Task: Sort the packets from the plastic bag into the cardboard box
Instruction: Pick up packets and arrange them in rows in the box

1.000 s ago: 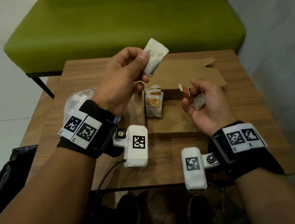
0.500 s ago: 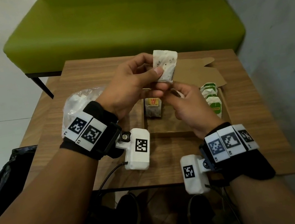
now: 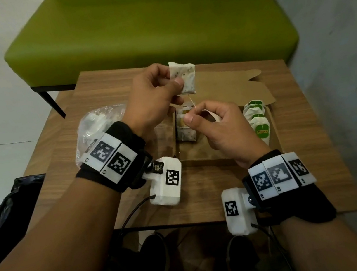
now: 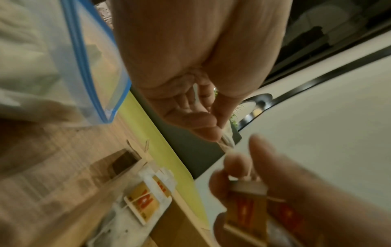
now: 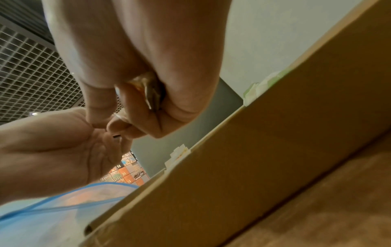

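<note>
My left hand (image 3: pixel 156 96) pinches a white tea bag (image 3: pixel 184 79) upright above the open cardboard box (image 3: pixel 204 163). Its thin string (image 3: pixel 193 104) runs down to my right hand (image 3: pixel 214 126), which pinches the string and holds the orange paper tag (image 4: pixel 245 198) in its curled fingers. Inside the box, orange-tagged tea bags (image 3: pixel 186 131) stand at the left and a row of green-tagged packets (image 3: pixel 257 119) at the right. The clear plastic bag (image 3: pixel 97 128) with a blue zip edge (image 4: pixel 84 66) lies on the table left of the box, behind my left wrist.
The small wooden table (image 3: pixel 209 196) holds the box and the bag. A green bench (image 3: pixel 141 22) stands just behind it. A black bag (image 3: pixel 7 213) sits on the floor at the left. The box's lid flap (image 3: pixel 235 87) lies open toward the bench.
My right hand rose from over the box to just under the tea bag and took its string and tag. The left hand turned the tea bag upright, moving it slightly right.
</note>
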### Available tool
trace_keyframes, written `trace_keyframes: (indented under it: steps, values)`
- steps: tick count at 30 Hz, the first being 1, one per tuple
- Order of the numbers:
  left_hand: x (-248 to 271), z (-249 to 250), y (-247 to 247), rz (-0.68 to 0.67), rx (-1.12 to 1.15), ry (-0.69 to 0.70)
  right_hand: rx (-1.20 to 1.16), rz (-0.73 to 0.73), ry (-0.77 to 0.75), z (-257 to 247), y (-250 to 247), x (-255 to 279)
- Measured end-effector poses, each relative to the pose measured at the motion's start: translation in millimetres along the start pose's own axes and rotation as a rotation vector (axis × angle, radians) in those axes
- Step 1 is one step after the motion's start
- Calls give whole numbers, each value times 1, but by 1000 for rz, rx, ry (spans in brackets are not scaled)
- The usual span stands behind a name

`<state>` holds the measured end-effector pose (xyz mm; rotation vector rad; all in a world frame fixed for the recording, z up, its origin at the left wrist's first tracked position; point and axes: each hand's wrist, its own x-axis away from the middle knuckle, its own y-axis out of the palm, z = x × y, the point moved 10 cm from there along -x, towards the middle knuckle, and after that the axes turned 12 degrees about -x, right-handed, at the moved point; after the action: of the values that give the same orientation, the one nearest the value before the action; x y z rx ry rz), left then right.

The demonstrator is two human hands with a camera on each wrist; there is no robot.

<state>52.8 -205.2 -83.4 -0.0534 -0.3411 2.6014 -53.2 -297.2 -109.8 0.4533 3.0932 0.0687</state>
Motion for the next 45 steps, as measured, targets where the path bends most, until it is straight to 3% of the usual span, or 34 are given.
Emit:
trace_keyframes:
  steps: [3, 8, 12, 16, 24, 34, 45]
  values:
    - [-1, 1, -1, 19, -117, 48, -32, 12, -14, -5, 1, 0]
    - [4, 11, 11, -69, -247, 135, -164, 96, 25, -3, -8, 0]
    - [3, 9, 15, -96, -232, 122, -414, 66, 130, 3, -6, 2]
    - [3, 6, 14, -93, -206, 102, -509, 23, 169, 5, -4, 4]
    - [7, 1, 28, -209, -241, 63, -79, 281, -68, -13, -33, 3]
    - [20, -1, 44, -388, -123, 22, -160, 412, -129, -19, -44, 5]
    - [22, 0, 43, -384, -29, -3, -236, 488, -60, -7, -52, 4]
